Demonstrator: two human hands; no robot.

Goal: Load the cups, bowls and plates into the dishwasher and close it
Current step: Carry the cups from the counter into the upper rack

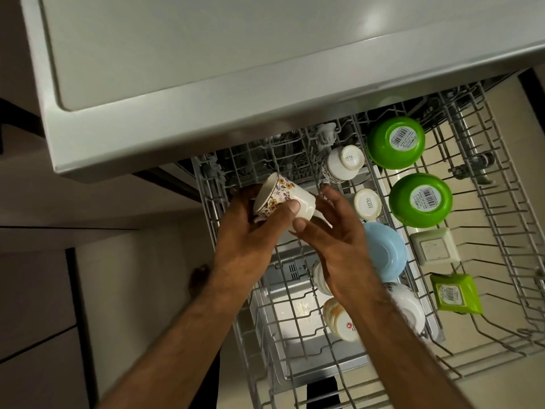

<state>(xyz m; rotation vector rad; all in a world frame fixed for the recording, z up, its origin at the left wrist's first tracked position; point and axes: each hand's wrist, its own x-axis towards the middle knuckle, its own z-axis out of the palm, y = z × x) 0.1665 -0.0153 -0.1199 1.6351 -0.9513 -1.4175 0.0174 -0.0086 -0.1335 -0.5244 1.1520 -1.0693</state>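
My left hand (250,228) grips a white cup with a flower pattern (283,197), tilted on its side above the left part of the pulled-out upper rack (501,290). My right hand (333,240) is beside it, thumb tip touching the cup's base, fingers spread. In the rack stand upside-down white cups (345,162) (367,203), two green bowls (395,143) (420,200), a light blue bowl (383,252), a pale square dish (433,246) and a green square dish (455,293). More cups (339,320) lie partly hidden under my right forearm.
The worktop edge (177,113) overhangs the back of the rack. Cabinet fronts (38,290) stand at the left. The rack's right side (507,231) holds bare wire tines. The open dishwasher door (295,335) shows below through the wires.
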